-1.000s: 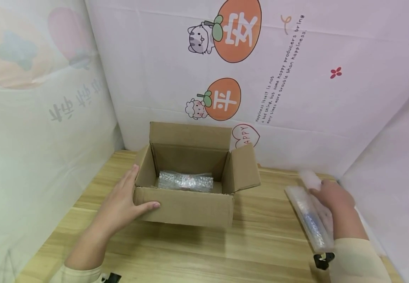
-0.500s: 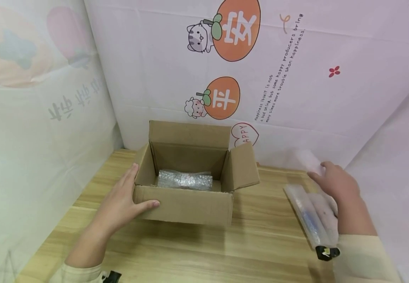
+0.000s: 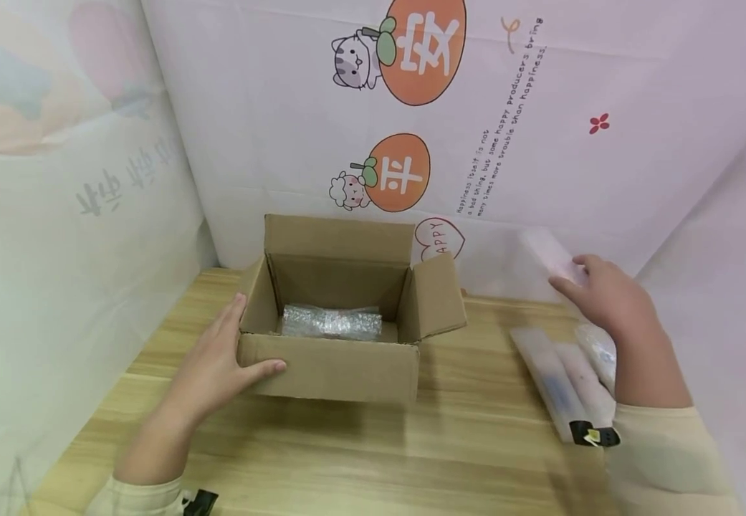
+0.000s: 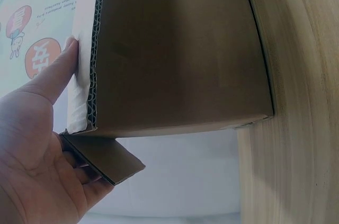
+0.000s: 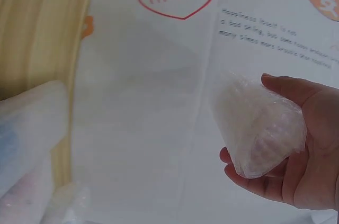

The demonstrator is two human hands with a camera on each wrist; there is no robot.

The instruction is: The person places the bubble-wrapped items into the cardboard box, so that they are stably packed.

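An open cardboard box (image 3: 330, 369) stands on the table with one bubble-wrapped roll (image 3: 332, 322) lying inside. My left hand (image 3: 208, 362) grips its near left corner, thumb over the front flap; in the left wrist view the fingers pass behind a small side flap (image 4: 106, 155). Raised above the table at the right, my right hand (image 3: 608, 294) holds another bubble-wrapped roll (image 5: 259, 128), with thumb and fingers curled round one end. The wrapping hides what is inside it. Below that hand lie several more wrapped rolls (image 3: 543, 380), partly covered by the forearm.
The wooden table (image 3: 463, 444) runs up to a white printed cloth (image 3: 269, 129) behind the box. Similar white cloths hang at the left and right. The box's right flap (image 3: 440, 295) sticks outward, and its back flap stands up.
My right hand has lifted a wrapped roll away from the group at the right, moving it up and toward the back cloth. The left hand keeps its grip on the box.
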